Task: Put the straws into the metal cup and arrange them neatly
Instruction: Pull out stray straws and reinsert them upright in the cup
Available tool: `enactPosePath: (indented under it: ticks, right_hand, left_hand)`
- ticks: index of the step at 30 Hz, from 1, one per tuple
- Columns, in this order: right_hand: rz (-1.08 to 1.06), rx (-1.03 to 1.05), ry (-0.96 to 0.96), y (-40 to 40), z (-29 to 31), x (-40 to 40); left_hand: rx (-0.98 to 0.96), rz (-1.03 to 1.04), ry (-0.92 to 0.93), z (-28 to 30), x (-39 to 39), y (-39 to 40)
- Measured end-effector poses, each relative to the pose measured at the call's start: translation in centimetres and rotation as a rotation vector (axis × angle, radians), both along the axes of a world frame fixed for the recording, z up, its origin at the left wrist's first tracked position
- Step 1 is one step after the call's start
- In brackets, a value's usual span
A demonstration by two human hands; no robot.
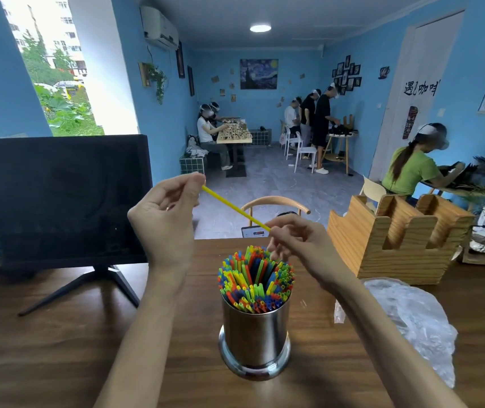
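A: One yellow straw [236, 209] is up in the air, held at both ends. The left hand [167, 213] pinches the far upper end between thumb and fingertips, and the right hand [295, 241] pinches the near lower end, its other fingers loosely curled.

B: And it sits where, against the cup [255, 334]?

A: Above and behind it, clear of the bundle. The cup stands on the table [58, 348] near the front edge, between the forearms, packed with coloured straws [256, 279]. Those lean and fan at odd heights, so it's not neat yet.

B: Which way does the held one run?

A: Long axis slants from upper left down to lower right, closer to level than upright. The low end at the right hand hangs just over the bundle's back rim.

B: So how should it go in?

A: I'd say tip it near vertical first, low end leading. The left hand lets go, the right steers the tip toward a gap; the middle looks loosest from here. Slide it straight down, don't force it, since a thin straw would likely kink against a crowded pack.

B: Risks?

A: Nudging the neighbours so they splay further. After seating it, a gentle squeeze round the tops should square them up. The plastic bag [411, 319] lies off to the right, out of the way.
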State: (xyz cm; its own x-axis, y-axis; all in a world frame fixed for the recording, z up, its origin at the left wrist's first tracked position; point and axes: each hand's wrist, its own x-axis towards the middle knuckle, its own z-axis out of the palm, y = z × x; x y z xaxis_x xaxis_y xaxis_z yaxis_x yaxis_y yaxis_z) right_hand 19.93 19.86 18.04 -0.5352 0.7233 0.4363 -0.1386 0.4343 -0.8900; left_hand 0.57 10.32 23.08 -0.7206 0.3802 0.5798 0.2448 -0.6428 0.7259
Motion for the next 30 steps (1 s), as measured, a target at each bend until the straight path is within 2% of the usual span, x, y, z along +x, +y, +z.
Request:
enactPosePath:
  ticks: [2, 4, 7, 9, 10, 13, 16, 18, 24, 27, 30]
  right_hand:
    - [-0.003, -0.216, 0.154, 0.2, 0.6, 0.7]
    - [-0.027, -0.393, 0.313, 0.5, 1.0, 0.8]
    - [-0.077, -0.448, 0.478, 0.8, 1.8, 0.7]
    - [-0.105, -0.394, 0.506, 1.2, 2.1, 0.6]
    - [-0.134, -0.352, 0.497, 1.4, 2.2, 0.6]
    - [-0.282, -0.162, 0.409, 1.8, 2.6, 0.6]
    - [-0.338, 0.064, 0.246, 1.9, 1.9, 0.3]
    - [-0.313, 0.153, 0.123, 1.5, 1.0, -0.2]
    - [-0.357, 0.337, -0.179, 1.5, -2.2, -1.1]
    - [-0.407, 0.454, -0.297, 1.4, -3.0, -0.9]
    - [-0.324, 0.471, -0.423, 1.7, -3.4, -0.8]
  left_hand:
    - [-0.084, -0.119, -0.157, -0.9, -0.8, 0.3]
    - [-0.234, -0.244, -0.235, -2.0, -1.5, 0.4]
    - [-0.553, -0.376, -0.097, -4.0, -2.1, 0.7]
    - [-0.732, -0.438, 0.075, -5.1, -2.0, 0.9]
    - [-0.776, -0.395, 0.166, -5.5, -1.8, 1.2]
    - [-0.836, -0.200, 0.360, -6.5, -1.5, 2.7]
    - [-1.009, -0.272, 0.482, -7.8, -1.6, 4.4]
    - [-1.045, -0.269, 0.522, -8.4, -1.9, 5.1]
    - [-0.931, -0.189, 0.534, -7.7, -1.8, 5.1]
    - [-0.869, -0.088, 0.651, -7.3, -1.8, 4.8]
    - [-0.750, -0.041, 0.675, -6.5, -1.4, 4.4]
